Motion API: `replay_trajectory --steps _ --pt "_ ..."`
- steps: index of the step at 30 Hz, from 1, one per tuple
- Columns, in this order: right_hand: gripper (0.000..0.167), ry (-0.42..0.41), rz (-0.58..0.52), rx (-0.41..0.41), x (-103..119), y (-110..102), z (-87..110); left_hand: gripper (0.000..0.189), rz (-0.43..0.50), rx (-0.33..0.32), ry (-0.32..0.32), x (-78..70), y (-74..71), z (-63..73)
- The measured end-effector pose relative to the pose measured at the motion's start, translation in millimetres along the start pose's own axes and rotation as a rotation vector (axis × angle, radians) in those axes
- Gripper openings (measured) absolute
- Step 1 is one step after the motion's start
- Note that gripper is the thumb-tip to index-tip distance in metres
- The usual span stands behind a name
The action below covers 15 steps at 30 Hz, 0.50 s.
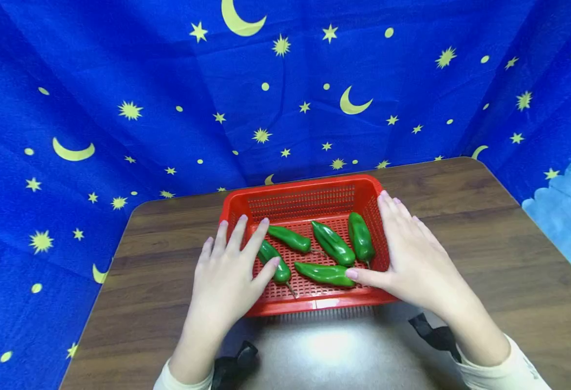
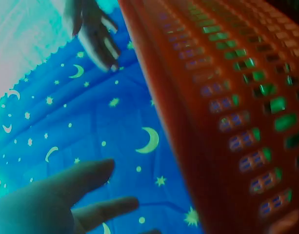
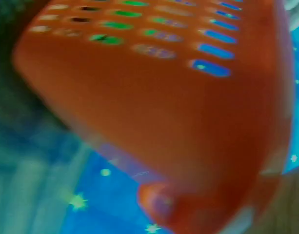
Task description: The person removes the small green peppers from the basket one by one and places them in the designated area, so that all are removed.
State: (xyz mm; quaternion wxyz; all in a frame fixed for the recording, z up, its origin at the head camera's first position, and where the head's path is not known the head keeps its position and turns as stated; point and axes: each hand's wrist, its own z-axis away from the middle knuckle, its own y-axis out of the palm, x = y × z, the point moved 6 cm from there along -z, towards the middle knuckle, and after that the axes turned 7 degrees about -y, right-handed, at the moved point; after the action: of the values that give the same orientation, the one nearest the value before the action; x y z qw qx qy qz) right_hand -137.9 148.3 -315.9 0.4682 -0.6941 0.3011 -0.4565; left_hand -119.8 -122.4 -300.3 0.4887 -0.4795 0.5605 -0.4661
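Note:
A red plastic basket [image 1: 304, 185] with slotted walls stands on the table and holds several long green chili peppers [image 1: 333, 242]. My left hand [image 1: 222, 279] is over the basket's left side, fingers spread and fairly straight. Its thumb passes above a pepper [image 1: 274, 264] at the left; contact cannot be told. Along the right rim extends my right hand [image 1: 419, 260], its thumb reaching across the front right corner by another pepper [image 1: 321, 274]. Slotted wall [image 2: 188, 97] fills much of the left wrist view, beside the left hand's extended fingers [image 2: 90, 180]. The right wrist view shows blurred basket wall [image 3: 154, 107].
The brown wood-grain table [image 1: 460, 211] extends to both sides of the basket. A blue cloth [image 1: 304, 65] with yellow moons and stars hangs behind it and at the sides. Light glares off the table [image 1: 324, 346] in front. Black straps [image 1: 433, 330] are near both wrists.

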Motion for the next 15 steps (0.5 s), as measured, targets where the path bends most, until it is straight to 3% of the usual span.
replay_trajectory --steps 9,12,15 --pt "0.134 -0.031 -0.098 0.024 -34 29 15.4 0.065 0.062 -0.066 0.159 1.1 -18.5 -9.3" --pt "0.134 -0.048 -0.133 0.019 -41 34 19.5 0.066 0.128 -0.031 0.227 -1.2 -23.8 -16.3" --pt "0.135 -0.062 -0.165 0.014 -44 35 22.3 0.067 0.259 0.037 0.294 -3.8 -28.6 -25.4"
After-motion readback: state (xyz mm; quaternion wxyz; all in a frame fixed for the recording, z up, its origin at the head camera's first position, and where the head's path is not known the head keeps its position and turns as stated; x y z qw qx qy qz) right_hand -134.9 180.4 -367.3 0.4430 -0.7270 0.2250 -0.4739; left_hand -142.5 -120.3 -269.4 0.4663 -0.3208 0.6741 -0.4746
